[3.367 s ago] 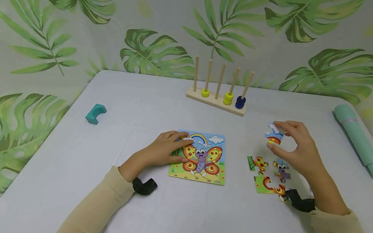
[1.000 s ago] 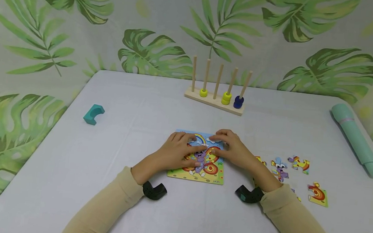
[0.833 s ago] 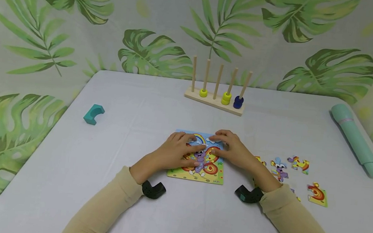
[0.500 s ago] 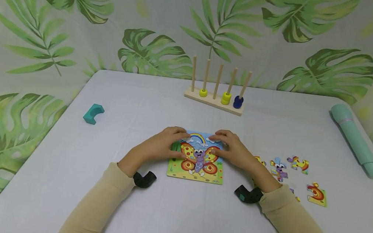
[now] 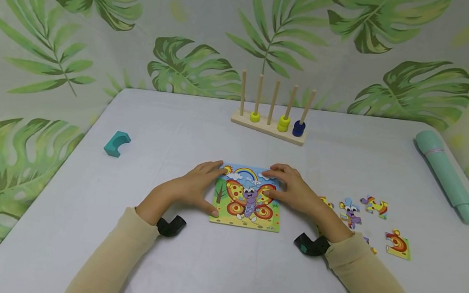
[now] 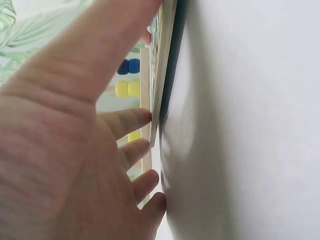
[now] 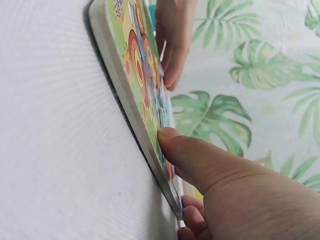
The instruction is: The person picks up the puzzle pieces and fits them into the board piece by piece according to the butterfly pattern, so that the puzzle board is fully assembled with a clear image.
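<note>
A square butterfly picture board (image 5: 249,202) lies flat on the white table in the head view. My left hand (image 5: 189,186) has its thumb and fingers spread at the board's left edge, thumb near the lower left corner. My right hand (image 5: 295,189) rests on the board's upper right part, thumb and fingertips on the picture. In the right wrist view, the right thumb (image 7: 195,155) touches the board's face (image 7: 145,75) and the other fingers are at its far edge. The left wrist view shows the left fingers beside the board's thin edge (image 6: 164,65).
Loose puzzle pieces lie right of the board, among them a purple one (image 5: 351,213) and a red spiral one (image 5: 398,243); my right forearm partly covers others. Behind stands a wooden peg rack (image 5: 267,127). A teal block (image 5: 117,143) lies left, a mint tube (image 5: 445,174) far right.
My right hand came from the loose pieces to the board, where it now stays. My left hand moved over the picture, then drew back left to the board's edge, uncovering the sun and tree.
</note>
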A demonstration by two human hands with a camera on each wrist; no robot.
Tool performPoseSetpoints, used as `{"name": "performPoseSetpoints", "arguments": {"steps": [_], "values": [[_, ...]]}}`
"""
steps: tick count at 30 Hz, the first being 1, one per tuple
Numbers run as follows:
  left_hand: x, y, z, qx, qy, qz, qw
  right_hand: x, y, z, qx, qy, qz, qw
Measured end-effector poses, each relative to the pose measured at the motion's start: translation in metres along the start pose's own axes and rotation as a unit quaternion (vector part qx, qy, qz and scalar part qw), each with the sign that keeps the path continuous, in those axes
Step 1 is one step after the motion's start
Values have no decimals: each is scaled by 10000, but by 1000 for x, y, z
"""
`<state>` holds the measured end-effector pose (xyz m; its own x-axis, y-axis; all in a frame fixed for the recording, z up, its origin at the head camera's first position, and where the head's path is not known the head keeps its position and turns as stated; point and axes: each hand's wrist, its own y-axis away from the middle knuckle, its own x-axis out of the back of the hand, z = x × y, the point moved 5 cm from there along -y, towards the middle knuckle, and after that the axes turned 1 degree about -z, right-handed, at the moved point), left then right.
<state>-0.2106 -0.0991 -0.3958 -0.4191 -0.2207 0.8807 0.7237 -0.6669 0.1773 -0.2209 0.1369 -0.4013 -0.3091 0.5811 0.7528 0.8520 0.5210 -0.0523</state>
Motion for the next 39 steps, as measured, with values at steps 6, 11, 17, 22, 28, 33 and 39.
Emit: {"name": "performPoseSetpoints", "arguments": {"steps": [6, 11, 17, 22, 28, 33, 39], "values": [[-5, 12, -2, -91, -59, 121, 9999, 0, 1, -1, -45, 35, -4, 10000], [-10, 17, -2, -65, -76, 218, 9997, 0, 2, -2, -130, 78, 22, 9999], [-12, 17, -1, -55, -74, 309, 9995, 7, 5, -9, -329, -152, -126, 9993], [-12, 18, -3, -11, -71, 316, 9995, 30, 13, -25, -345, -417, -203, 9983], [-14, 17, -5, -5, -38, 325, 9995, 68, 41, -35, -236, -249, 97, 9994], [-14, 18, -6, 9, -67, 314, 9995, 84, 69, -26, -89, 29, 516, 9986], [-14, 18, -7, 38, -114, 289, 9995, 80, 91, 3, -204, -165, 595, 9979]]}}
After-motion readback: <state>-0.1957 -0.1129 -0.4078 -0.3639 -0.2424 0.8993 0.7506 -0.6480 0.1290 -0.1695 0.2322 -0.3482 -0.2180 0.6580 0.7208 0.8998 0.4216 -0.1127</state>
